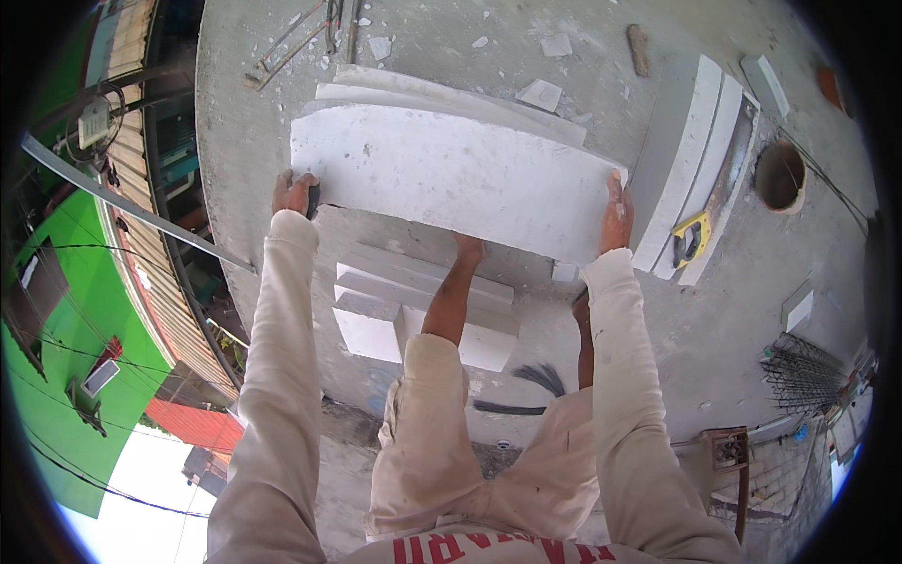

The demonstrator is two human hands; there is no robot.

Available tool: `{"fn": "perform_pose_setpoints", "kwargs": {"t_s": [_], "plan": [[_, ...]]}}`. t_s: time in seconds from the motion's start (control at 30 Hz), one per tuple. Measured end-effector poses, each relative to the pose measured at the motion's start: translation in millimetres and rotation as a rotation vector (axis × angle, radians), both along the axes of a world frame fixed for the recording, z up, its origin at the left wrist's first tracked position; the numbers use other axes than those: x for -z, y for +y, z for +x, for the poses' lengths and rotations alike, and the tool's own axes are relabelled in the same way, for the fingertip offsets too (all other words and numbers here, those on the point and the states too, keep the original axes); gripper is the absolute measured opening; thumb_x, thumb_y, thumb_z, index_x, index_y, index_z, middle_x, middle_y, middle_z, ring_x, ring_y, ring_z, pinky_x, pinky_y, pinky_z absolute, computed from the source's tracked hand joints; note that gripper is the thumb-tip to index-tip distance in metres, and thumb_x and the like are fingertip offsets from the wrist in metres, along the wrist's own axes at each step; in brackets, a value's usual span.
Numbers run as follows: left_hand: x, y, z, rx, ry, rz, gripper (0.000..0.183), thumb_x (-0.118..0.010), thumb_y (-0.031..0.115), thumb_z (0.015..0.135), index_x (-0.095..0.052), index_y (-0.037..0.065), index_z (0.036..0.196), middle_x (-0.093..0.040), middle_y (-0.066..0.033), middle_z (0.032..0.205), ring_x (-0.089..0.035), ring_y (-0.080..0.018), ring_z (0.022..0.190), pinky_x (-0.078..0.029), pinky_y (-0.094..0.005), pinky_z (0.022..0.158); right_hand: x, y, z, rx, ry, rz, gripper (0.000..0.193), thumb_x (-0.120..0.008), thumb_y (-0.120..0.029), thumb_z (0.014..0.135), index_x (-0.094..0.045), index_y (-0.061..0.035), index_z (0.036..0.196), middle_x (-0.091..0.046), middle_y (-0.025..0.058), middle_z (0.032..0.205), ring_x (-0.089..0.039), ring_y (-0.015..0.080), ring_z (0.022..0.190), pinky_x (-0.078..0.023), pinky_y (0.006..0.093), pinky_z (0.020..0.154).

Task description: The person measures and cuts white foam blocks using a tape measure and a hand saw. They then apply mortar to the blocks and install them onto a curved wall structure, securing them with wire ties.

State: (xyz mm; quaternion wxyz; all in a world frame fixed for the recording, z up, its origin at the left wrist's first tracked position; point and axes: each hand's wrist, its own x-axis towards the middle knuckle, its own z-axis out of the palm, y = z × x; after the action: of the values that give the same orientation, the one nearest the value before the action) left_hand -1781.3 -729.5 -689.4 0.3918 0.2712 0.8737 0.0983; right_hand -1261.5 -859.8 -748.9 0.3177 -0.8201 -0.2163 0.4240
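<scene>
A long white building block (451, 174), shaped like a wide slab with a pitted face, spans the space between my two hands. My left hand (295, 194) grips its left end, with a dark patch showing by the fingers. At the opposite end my right hand (615, 220) is closed on the edge, fingers pointing away from me. More white slabs (432, 89) lie just beyond the held one, partly hidden by it. Whether the held block rests on anything cannot be seen.
White blocks (423, 315) lie stacked near my legs. At right, a yellow-handled handsaw (691, 239) lies on long blocks (691, 160), near a round bucket (780, 177). A metal-framed tool (287, 52) and chips lie at the far side. Thin rods (806, 373) are bundled at right.
</scene>
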Motion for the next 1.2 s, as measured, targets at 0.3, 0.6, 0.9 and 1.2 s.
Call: {"fn": "perform_pose_setpoints", "kwargs": {"t_s": [0.3,0.6,0.9,1.2], "plan": [[-10.0,-149.6,34.0,-0.211,-0.221,0.021,0.064,-0.069,0.021,0.080,-0.054,0.011,0.142,-0.066,-0.0122,0.106,-0.065,-0.0208,0.072,-0.050,-0.0340,0.056,-17.4,63.0,64.1,-0.301,-0.020,-0.049,0.065,-0.060,-0.049,0.100,-0.058,0.0081,0.132,-0.066,0.0275,0.128,-0.062,0.0431,0.120,-0.046,0.0442,0.104],[-35.1,-177.9,6.0,-0.153,-0.255,0.119,0.047,-0.072,0.018,0.080,-0.064,-0.002,0.122,-0.065,-0.0091,0.110,-0.063,-0.0192,0.096,-0.050,-0.0313,0.086,-69.0,29.6,-57.5,-0.601,-0.785,0.252,0.064,-0.057,-0.031,0.101,-0.038,0.0014,0.153,-0.031,0.0285,0.161,-0.025,0.0454,0.152,-0.022,0.0550,0.124],[-94.3,-156.6,24.4,-0.331,-0.285,0.139,0.060,-0.065,0.019,0.085,-0.055,-0.001,0.141,-0.065,-0.0110,0.118,-0.066,-0.0186,0.077,-0.050,-0.0284,0.056,-27.6,-42.1,-266.7,-1.545,-0.105,0.684,0.058,-0.041,-0.036,0.104,-0.035,-0.0201,0.160,-0.020,0.0095,0.170,-0.014,0.0270,0.158,-0.011,0.0485,0.129],[-24.8,-121.2,11.8,-0.196,-0.388,-0.109,0.072,-0.063,0.019,0.083,-0.047,0.013,0.152,-0.064,-0.0097,0.111,-0.064,-0.0186,0.072,-0.048,-0.0298,0.054,-38.9,-2.9,-9.0,-0.347,-0.608,-0.019,0.067,-0.053,-0.036,0.104,-0.033,0.0059,0.153,-0.043,0.0311,0.151,-0.040,0.0471,0.142,-0.033,0.0526,0.117]]}}
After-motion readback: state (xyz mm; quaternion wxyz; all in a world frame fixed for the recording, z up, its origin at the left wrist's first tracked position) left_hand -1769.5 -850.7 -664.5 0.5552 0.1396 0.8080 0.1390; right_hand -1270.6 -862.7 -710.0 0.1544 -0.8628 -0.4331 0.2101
